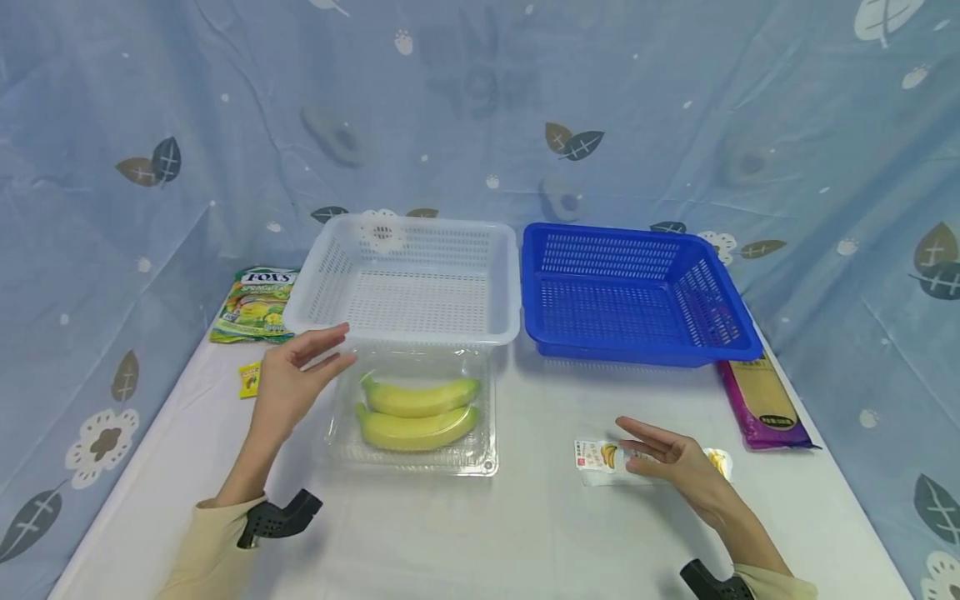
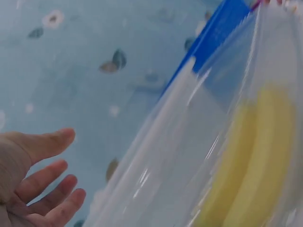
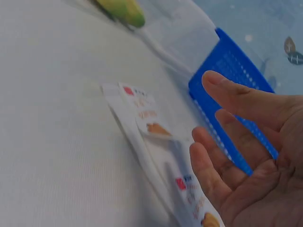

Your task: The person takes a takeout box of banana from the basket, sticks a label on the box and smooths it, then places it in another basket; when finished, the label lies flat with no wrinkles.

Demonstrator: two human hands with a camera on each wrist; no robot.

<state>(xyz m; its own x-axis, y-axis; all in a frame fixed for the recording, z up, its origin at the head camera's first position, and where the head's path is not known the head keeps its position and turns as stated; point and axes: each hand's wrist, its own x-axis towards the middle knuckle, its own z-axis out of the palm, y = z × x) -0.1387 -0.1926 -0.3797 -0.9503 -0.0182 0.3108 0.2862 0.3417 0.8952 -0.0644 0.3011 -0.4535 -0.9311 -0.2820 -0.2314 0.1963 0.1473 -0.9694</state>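
Observation:
Two bananas [image 1: 420,413] lie side by side in a clear plastic clamshell box [image 1: 486,454] in the middle of the table. My left hand [image 1: 296,379] hovers at the box's upper left corner, fingers apart and relaxed, holding nothing; the left wrist view shows the same hand [image 2: 42,179] beside the clear plastic. My right hand [image 1: 675,467] is over a strip of banana-printed labels [image 1: 597,455], partly covering it. In the right wrist view its fingers [image 3: 213,165] are loosely bent and hold nothing, with the label strip [image 3: 142,113] below them.
Behind the box stands a white basket [image 1: 405,337], with a blue basket [image 1: 615,354] to its right. Green candy bags [image 1: 255,308] and a small yellow packet [image 1: 250,380] lie at the left. A purple noodle packet [image 1: 765,400] sits partly under the blue basket.

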